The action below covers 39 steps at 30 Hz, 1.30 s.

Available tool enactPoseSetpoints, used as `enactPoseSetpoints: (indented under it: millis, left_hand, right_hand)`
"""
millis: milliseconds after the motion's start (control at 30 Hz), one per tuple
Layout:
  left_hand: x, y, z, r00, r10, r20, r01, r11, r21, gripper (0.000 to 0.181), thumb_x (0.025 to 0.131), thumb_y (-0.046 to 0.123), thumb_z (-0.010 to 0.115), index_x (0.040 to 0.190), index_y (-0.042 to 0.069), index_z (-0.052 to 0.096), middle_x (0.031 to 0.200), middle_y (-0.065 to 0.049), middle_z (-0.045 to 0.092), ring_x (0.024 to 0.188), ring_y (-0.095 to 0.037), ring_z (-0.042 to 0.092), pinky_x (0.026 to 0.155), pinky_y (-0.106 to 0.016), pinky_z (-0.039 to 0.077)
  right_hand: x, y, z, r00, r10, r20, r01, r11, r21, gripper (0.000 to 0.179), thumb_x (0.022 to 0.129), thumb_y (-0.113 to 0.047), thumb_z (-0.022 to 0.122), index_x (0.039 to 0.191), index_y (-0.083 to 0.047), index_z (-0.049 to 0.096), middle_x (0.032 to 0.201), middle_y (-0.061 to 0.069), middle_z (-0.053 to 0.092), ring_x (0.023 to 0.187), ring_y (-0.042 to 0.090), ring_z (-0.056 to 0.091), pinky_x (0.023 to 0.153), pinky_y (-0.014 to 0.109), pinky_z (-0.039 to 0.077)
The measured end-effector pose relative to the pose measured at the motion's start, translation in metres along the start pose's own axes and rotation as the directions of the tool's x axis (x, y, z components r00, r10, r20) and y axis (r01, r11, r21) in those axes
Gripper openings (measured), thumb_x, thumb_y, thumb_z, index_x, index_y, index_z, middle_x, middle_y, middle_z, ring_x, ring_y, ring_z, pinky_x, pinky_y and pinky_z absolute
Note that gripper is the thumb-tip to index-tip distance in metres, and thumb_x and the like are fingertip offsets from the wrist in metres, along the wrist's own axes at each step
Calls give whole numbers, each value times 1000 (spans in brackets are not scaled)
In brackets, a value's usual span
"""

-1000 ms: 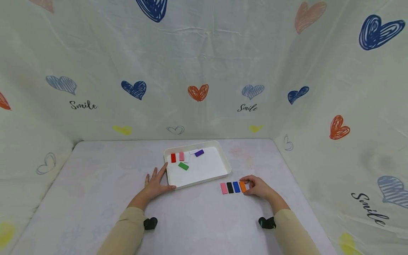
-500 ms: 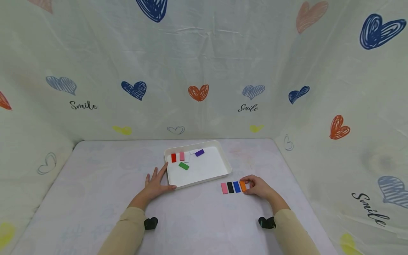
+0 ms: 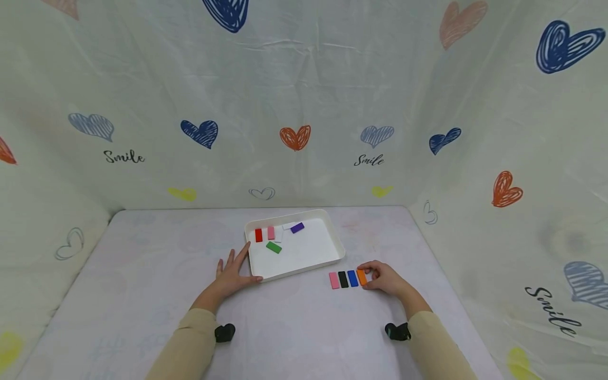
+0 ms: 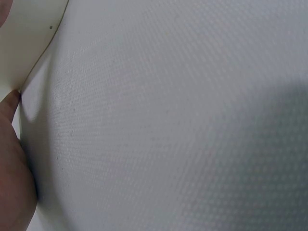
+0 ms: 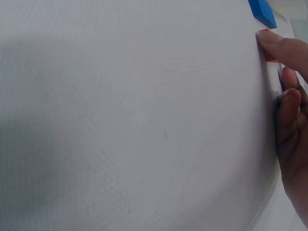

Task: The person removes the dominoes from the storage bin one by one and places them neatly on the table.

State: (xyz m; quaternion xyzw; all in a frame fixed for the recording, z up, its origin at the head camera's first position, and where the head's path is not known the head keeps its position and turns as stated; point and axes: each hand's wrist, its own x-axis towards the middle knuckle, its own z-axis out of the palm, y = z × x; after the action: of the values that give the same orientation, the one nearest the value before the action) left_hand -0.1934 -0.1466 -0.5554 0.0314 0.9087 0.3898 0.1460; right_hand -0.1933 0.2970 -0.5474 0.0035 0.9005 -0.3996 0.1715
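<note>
My right hand point(image 3: 387, 278) pinches an orange block point(image 3: 362, 277) by its two ends, thumb on the near end, on the table. Left of it, in a row, lie a blue block point(image 3: 352, 278), a black block point(image 3: 343, 279) and a pink block point(image 3: 334, 281). In the right wrist view the thumb presses the orange block point(image 5: 270, 55) close to the blue block point(image 5: 263, 13). With spread fingers, my left hand point(image 3: 230, 278) touches the left end of a white tray point(image 3: 294, 272). Only part of that hand point(image 4: 14, 168) shows in the left wrist view.
Inside the tray lie a red block point(image 3: 258, 235), a pink block point(image 3: 271, 233), a green block point(image 3: 273, 247), a purple block point(image 3: 297, 228) and white pieces point(image 3: 278, 235). Behind the table point(image 3: 304, 327) hangs a cloth point(image 3: 247, 89) printed with hearts.
</note>
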Motion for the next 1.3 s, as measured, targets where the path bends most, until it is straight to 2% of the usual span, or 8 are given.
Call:
enactPoseSetpoints:
  millis: [300,600,767,967,1167,1300]
  left_hand:
    - [-1,0,1,1000,-2,1,2,1000,-1,115,72,49,81,157,17,11,160,-19,15,145,-42,-7,111,-60,-14]
    - [0,1,0,1000,-8,-2,8,1000,-2,114,73,47,82,158,18,12,160,-19,14,145,-42,-6,111,-60,-14]
    - [1,-1,0,1000,-17,2,17,1000,-1,114,72,47,81,158,19,11,160,-20,13,145,-42,-6,111,-60,-14]
    - [1,-1,-1,1000,-13,0,13,1000,-7,113,73,47,81,158,19,11,160,-19,13,145,-42,-7,111,-60,-14]
    - [-1,-1,-1,1000,-15,-4,15,1000,-4,113,72,48,81,158,19,12,160,-19,14,146,-42,-6,111,-60,-14]
    - [-1,-1,-1,1000,-8,-5,8,1000,-9,113,73,47,81,157,18,13,160,-19,15,145,-43,-6,111,-60,-14]
  right_hand:
    - [-1,-1,0,1000,1,-9,-1,1000,-6,45,77,-9,82,120,-12,67,92,5,50,76,21,43,59,27,38]
    - [3,-9,-10,999,-47,27,47,999,-12,47,77,-8,81,122,-11,66,97,5,54,77,21,47,60,26,42]
    - [10,-33,-13,990,-134,37,131,989,73,46,81,0,74,126,-6,62,105,12,57,82,23,52,67,27,50]
    - [21,-72,-3,959,-271,84,255,952,169,50,84,2,73,130,3,56,118,23,58,93,27,59,79,29,56]
    - [38,-103,14,936,-335,108,310,929,200,50,84,4,72,131,4,55,120,27,58,96,26,62,83,30,55]
    - [50,-114,25,928,-350,125,319,923,214,51,83,5,72,131,5,55,119,26,59,94,24,63,81,29,56]
